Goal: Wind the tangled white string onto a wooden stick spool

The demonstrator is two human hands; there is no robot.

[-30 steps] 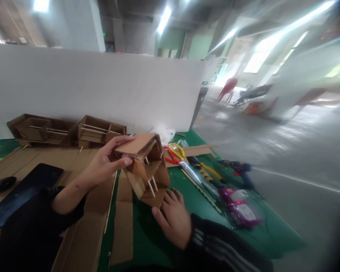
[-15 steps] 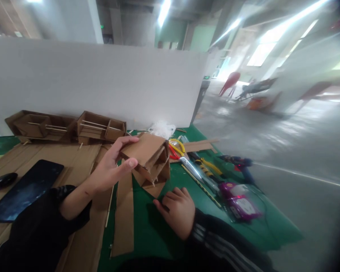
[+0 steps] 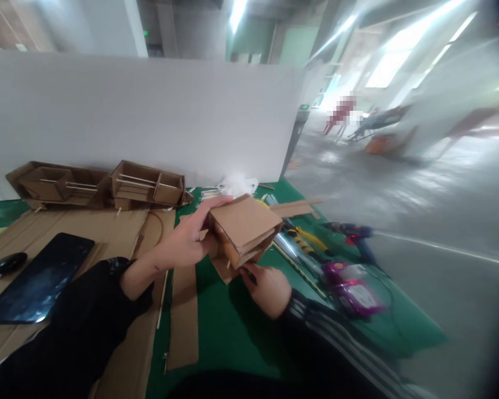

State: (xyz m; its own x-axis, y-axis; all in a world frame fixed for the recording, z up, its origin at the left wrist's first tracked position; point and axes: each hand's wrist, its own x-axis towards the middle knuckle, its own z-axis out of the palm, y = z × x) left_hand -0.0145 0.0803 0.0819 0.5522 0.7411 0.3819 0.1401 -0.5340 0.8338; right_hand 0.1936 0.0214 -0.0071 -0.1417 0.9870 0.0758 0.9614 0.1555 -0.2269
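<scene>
While the left hand [image 3: 187,241] grips the cardboard model [image 3: 243,230] from its left side, the right hand [image 3: 268,288] closes on its lower near edge; the model is held above the green table [image 3: 224,332], with scissors [image 3: 293,246] just right.

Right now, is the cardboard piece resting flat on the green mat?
No, the cardboard piece is lifted off the green mat, gripped by the left hand with the right hand under it.
</scene>
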